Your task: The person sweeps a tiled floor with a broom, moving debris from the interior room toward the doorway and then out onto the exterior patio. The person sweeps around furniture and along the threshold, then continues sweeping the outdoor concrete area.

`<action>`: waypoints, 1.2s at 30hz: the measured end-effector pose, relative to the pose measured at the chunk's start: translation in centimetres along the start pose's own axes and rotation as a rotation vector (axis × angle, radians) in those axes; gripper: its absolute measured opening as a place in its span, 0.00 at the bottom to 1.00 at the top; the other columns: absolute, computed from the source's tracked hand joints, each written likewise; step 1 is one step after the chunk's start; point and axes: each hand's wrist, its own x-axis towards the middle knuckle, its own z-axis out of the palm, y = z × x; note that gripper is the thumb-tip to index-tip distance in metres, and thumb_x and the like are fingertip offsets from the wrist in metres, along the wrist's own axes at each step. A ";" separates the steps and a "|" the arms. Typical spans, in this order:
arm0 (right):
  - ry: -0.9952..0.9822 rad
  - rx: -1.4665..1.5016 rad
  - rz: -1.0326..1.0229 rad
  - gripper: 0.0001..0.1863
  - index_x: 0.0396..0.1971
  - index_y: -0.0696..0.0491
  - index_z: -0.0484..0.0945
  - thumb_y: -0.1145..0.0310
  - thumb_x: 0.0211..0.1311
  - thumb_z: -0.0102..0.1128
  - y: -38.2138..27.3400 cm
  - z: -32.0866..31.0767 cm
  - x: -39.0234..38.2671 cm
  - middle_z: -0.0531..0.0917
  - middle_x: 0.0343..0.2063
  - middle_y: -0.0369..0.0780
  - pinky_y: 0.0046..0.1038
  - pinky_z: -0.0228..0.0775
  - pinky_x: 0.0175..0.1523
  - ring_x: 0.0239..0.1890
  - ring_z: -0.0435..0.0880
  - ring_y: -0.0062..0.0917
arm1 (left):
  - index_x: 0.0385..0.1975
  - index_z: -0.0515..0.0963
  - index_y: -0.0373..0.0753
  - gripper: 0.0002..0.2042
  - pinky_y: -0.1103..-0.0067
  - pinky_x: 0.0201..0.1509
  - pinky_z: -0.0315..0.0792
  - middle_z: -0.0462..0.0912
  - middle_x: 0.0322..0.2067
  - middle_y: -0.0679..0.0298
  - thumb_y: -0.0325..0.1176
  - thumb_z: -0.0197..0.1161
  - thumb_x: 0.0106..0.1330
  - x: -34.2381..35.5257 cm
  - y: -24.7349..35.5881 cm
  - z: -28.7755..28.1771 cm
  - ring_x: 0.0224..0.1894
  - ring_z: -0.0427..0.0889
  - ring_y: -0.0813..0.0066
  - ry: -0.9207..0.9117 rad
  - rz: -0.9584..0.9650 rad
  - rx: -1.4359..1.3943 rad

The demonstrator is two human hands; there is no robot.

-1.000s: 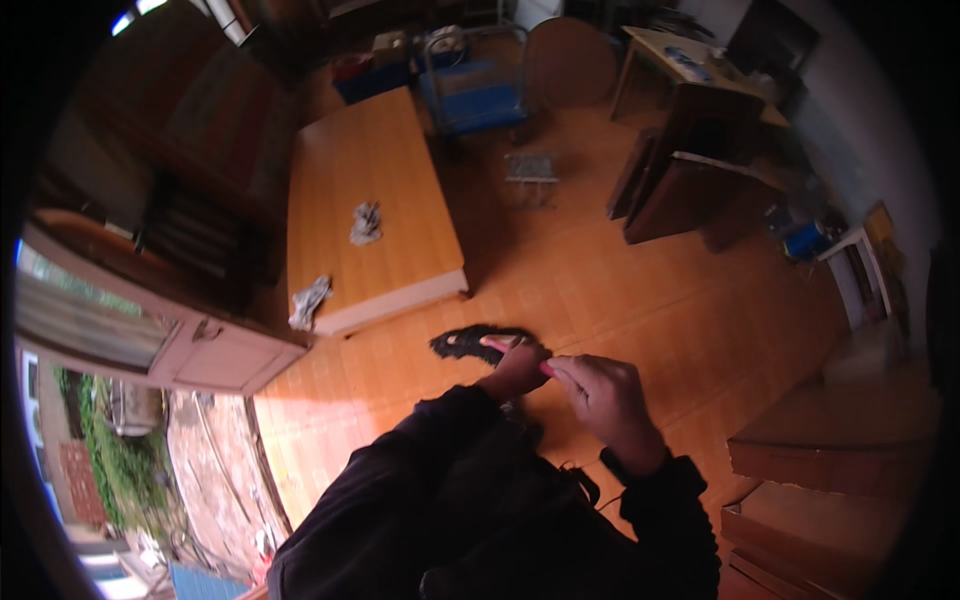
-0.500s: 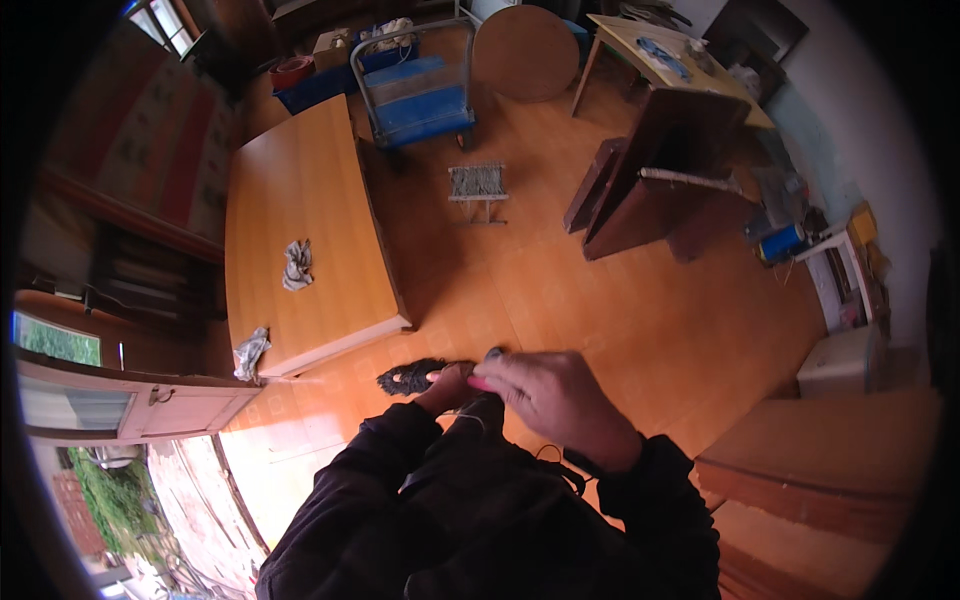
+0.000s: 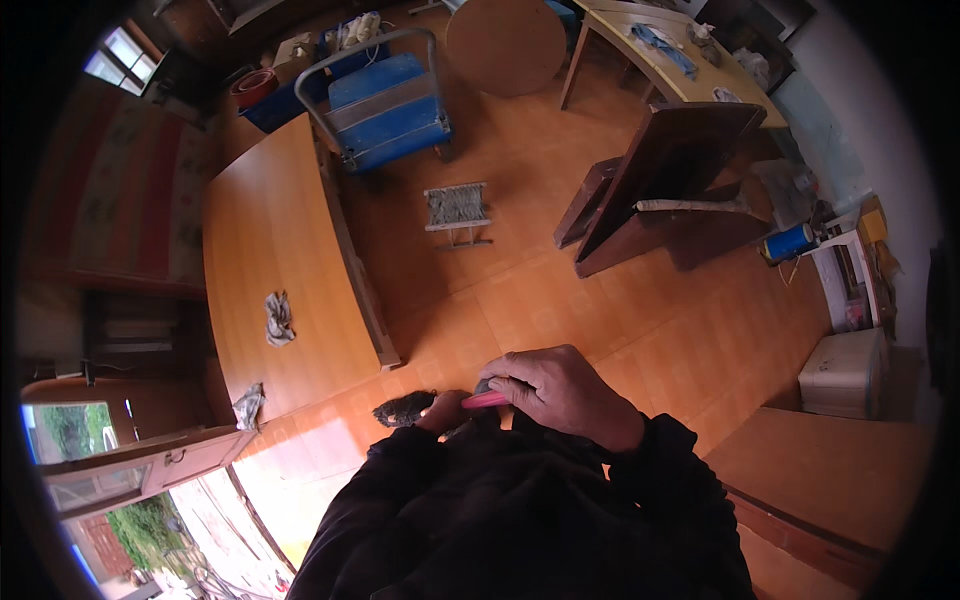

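Dark-sleeved, the left arm point(image 3: 392, 465) and right arm point(image 3: 668, 470) bend inward before the wearer's torso point(image 3: 500, 520). The right grip point(image 3: 560, 390) shows its back, fingers curled toward the thumb, angled left; just beside it, the smaller-looking left grip point(image 3: 447, 411) is bent closed.

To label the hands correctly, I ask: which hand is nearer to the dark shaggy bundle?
Left. The left hand is at the bundle, touching it; the right hand is farther away, to its right.
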 end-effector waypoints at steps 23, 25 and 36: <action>0.614 0.357 -0.276 0.15 0.50 0.59 0.71 0.63 0.74 0.49 9.5 -39.9 10.1 0.68 0.20 0.32 0.26 0.74 0.32 0.21 0.70 0.17 | 0.23 0.81 0.43 0.12 0.59 0.38 0.72 0.80 0.20 0.55 0.44 0.68 0.60 30.6 38.2 -8.9 0.29 0.80 0.49 0.406 0.450 0.278; 0.484 0.213 -0.406 0.11 0.38 0.56 0.72 0.64 0.74 0.46 8.2 -42.3 9.3 0.68 0.20 0.34 0.28 0.72 0.34 0.22 0.69 0.19 | 0.24 0.81 0.44 0.09 0.61 0.43 0.71 0.81 0.22 0.58 0.42 0.68 0.58 32.1 40.3 -8.6 0.33 0.81 0.52 0.493 0.466 0.277; 0.364 0.334 -0.384 0.30 0.63 0.69 0.59 0.73 0.61 0.47 7.2 -38.7 7.3 0.66 0.12 0.33 0.31 0.72 0.28 0.13 0.62 0.18 | 0.20 0.78 0.44 0.12 0.67 0.52 0.66 0.81 0.25 0.65 0.40 0.75 0.51 40.0 42.7 -8.6 0.38 0.77 0.61 0.865 0.584 0.192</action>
